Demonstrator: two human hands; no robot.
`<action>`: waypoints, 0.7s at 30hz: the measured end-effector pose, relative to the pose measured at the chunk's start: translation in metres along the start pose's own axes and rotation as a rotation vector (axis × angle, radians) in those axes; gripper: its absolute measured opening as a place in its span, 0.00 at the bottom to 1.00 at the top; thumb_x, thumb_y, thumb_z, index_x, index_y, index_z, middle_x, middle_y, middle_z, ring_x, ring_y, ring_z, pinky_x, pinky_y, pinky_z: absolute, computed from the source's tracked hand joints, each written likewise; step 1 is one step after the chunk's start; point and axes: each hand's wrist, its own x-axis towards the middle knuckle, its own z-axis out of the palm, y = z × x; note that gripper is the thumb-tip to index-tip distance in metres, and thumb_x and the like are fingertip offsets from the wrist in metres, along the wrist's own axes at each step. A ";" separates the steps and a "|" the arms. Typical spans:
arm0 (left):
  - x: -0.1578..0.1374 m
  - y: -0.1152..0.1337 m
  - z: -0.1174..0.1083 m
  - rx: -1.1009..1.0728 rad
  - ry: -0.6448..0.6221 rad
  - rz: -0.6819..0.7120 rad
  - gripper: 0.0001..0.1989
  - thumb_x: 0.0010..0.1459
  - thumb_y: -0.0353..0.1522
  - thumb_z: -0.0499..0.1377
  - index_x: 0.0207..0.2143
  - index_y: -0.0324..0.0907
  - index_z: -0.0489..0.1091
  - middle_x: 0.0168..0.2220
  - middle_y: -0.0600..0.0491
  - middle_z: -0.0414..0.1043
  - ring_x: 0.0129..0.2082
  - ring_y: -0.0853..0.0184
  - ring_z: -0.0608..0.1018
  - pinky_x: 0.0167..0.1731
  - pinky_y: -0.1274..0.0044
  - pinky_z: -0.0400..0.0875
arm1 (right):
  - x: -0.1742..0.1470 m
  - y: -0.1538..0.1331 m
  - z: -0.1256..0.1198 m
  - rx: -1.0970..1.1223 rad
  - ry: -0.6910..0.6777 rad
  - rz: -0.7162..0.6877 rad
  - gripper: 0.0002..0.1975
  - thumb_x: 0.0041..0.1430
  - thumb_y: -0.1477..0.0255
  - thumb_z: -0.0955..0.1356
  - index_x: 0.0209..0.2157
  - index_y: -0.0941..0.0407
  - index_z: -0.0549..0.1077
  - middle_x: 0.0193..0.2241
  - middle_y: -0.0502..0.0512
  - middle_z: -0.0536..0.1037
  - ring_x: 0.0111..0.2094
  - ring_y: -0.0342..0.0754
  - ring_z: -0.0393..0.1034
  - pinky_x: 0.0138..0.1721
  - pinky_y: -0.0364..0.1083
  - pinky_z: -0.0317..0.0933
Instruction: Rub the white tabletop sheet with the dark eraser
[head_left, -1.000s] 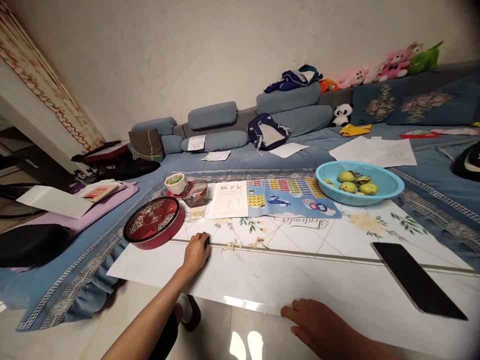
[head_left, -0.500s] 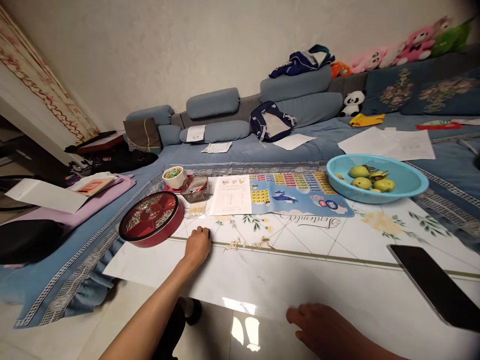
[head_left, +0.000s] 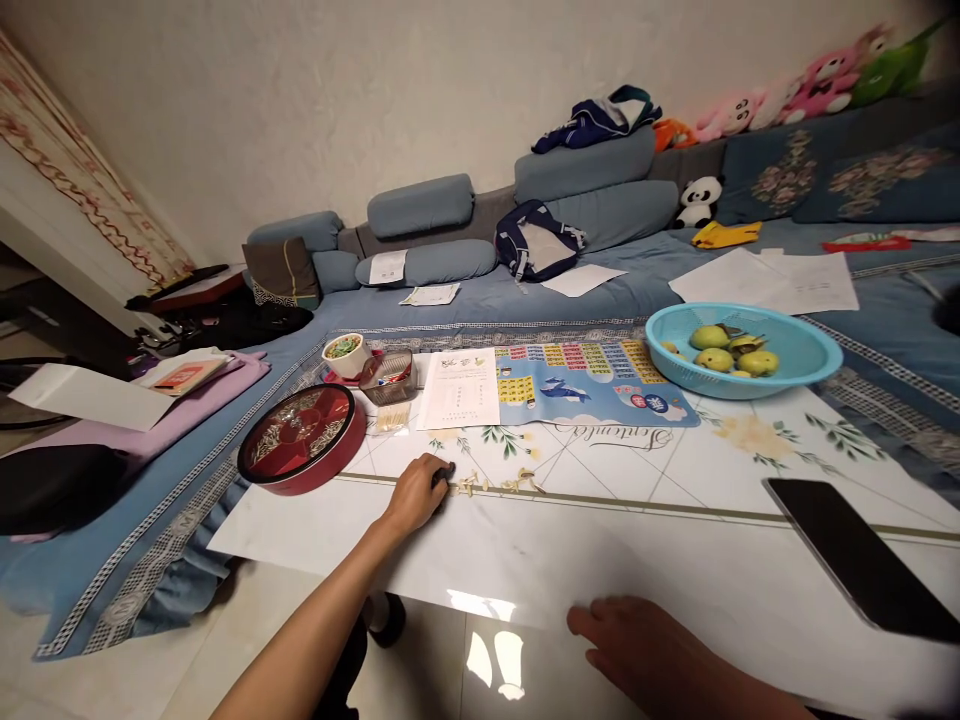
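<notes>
L hand (head_left: 421,494) slides right, now nr pale scraps (head_left: 469,485) | curled, can't tell grip | R hand (head_left: 637,640) loose, empty | scraps still on table (head_left: 322,525)

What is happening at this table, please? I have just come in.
A person has both hands at a white table. The left hand is low over it, just left of some small pale scraps; something dark shows at its fingertips, too small to name. The right hand is at the near edge, with nothing visible in it. A round red box stands left of the left hand; a blue basket of fruit is at the far right.
</notes>
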 end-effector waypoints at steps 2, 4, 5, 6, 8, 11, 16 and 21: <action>0.009 -0.006 -0.003 -0.031 0.066 -0.044 0.18 0.64 0.29 0.56 0.55 0.43 0.76 0.55 0.46 0.77 0.55 0.56 0.77 0.57 0.68 0.71 | -0.002 0.000 -0.001 0.005 0.021 -0.009 0.08 0.63 0.76 0.65 0.42 0.51 0.73 0.36 0.53 0.81 0.34 0.54 0.76 0.30 0.47 0.49; 0.018 -0.013 -0.007 0.053 0.128 -0.141 0.20 0.64 0.29 0.56 0.57 0.41 0.76 0.55 0.44 0.76 0.55 0.53 0.76 0.58 0.65 0.70 | -0.003 0.000 -0.003 0.011 0.052 -0.038 0.08 0.64 0.76 0.65 0.42 0.51 0.73 0.37 0.53 0.81 0.33 0.54 0.75 0.29 0.47 0.48; 0.021 -0.015 -0.006 0.096 0.139 -0.173 0.21 0.64 0.28 0.56 0.57 0.41 0.76 0.56 0.43 0.76 0.55 0.51 0.76 0.57 0.63 0.70 | -0.004 -0.001 -0.005 0.011 0.069 -0.056 0.08 0.64 0.76 0.65 0.42 0.51 0.73 0.37 0.53 0.81 0.32 0.54 0.74 0.29 0.47 0.47; 0.023 -0.015 -0.005 0.124 0.136 -0.187 0.21 0.64 0.28 0.56 0.58 0.40 0.77 0.56 0.42 0.77 0.54 0.50 0.75 0.56 0.62 0.71 | -0.004 -0.002 -0.006 0.007 0.084 -0.076 0.08 0.64 0.76 0.65 0.42 0.51 0.73 0.36 0.53 0.81 0.32 0.53 0.74 0.29 0.48 0.46; 0.026 -0.011 -0.001 0.125 0.098 -0.133 0.22 0.64 0.28 0.56 0.58 0.42 0.78 0.57 0.43 0.77 0.53 0.50 0.75 0.55 0.62 0.72 | -0.005 -0.003 -0.006 -0.021 0.108 -0.102 0.09 0.64 0.76 0.65 0.43 0.51 0.73 0.36 0.53 0.81 0.31 0.52 0.73 0.29 0.48 0.45; 0.031 -0.003 0.003 0.037 -0.027 0.052 0.22 0.62 0.28 0.57 0.56 0.46 0.80 0.57 0.47 0.78 0.53 0.54 0.77 0.57 0.64 0.72 | -0.006 -0.003 -0.001 -0.091 0.135 -0.117 0.10 0.65 0.76 0.66 0.45 0.50 0.73 0.36 0.53 0.81 0.31 0.52 0.73 0.30 0.48 0.46; 0.052 0.003 0.000 -0.010 -0.010 0.044 0.21 0.61 0.28 0.56 0.52 0.43 0.82 0.55 0.45 0.79 0.55 0.53 0.78 0.60 0.62 0.70 | -0.003 0.001 0.015 -0.139 0.170 -0.110 0.10 0.64 0.77 0.67 0.45 0.51 0.72 0.34 0.53 0.79 0.31 0.52 0.71 0.31 0.48 0.45; 0.057 0.015 -0.003 -0.019 -0.106 0.150 0.22 0.58 0.27 0.57 0.51 0.45 0.83 0.55 0.48 0.80 0.54 0.56 0.78 0.61 0.65 0.70 | -0.002 0.001 0.019 -0.072 0.199 -0.120 0.08 0.64 0.77 0.67 0.43 0.52 0.70 0.32 0.52 0.77 0.30 0.50 0.69 0.33 0.47 0.49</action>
